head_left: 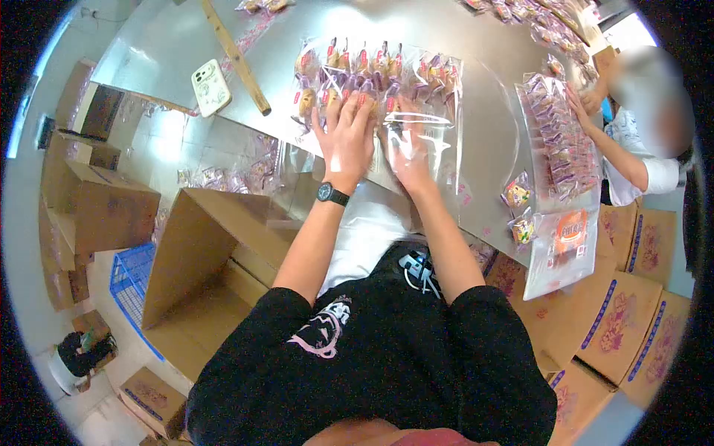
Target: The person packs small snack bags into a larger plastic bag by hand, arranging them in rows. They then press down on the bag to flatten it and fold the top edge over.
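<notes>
Rows of small wrapped snack packets [346,70] lie in a large clear plastic bag [439,152] on the metal table. My left hand [346,141] rests on the near packets, its fingers spread and stretched forward. Beside it, my right hand [407,152] is under or inside the bag's clear film, with glare across it. Its fingers point toward the packets and partly show through the plastic. The fingertips of both hands are close to the near row, and I cannot make out anything gripped in either.
A phone [211,88] and a wooden stick [236,58] lie on the table to the left. An open cardboard box [193,297] stands at my left. At right, another person's hand [580,108] touches a filled bag [554,141]. Cartons [621,312] are stacked below.
</notes>
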`<act>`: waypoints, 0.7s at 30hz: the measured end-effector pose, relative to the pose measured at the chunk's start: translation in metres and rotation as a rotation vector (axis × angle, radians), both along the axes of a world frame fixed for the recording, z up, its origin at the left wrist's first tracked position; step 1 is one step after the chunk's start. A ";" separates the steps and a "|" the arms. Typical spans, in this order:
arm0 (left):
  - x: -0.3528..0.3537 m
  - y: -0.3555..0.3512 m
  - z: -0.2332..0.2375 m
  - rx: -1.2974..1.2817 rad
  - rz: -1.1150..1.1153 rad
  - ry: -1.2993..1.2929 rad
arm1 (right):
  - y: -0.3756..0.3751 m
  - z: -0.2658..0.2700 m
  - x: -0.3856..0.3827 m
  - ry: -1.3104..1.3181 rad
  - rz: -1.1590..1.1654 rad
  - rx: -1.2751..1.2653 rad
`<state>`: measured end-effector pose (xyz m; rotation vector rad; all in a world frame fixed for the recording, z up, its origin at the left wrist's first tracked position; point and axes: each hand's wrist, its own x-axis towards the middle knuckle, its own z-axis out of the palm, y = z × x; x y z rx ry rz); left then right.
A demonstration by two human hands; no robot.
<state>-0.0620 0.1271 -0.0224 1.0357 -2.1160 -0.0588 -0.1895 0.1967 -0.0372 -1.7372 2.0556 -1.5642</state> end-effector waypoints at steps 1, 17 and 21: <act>-0.002 0.001 0.000 0.007 0.008 0.002 | 0.002 0.003 -0.001 0.035 -0.007 0.041; -0.012 -0.002 -0.008 -0.019 -0.237 -0.010 | 0.009 0.013 -0.008 0.023 0.066 0.092; -0.017 -0.002 -0.007 -0.107 -0.180 -0.001 | 0.001 0.000 -0.027 0.175 0.005 0.149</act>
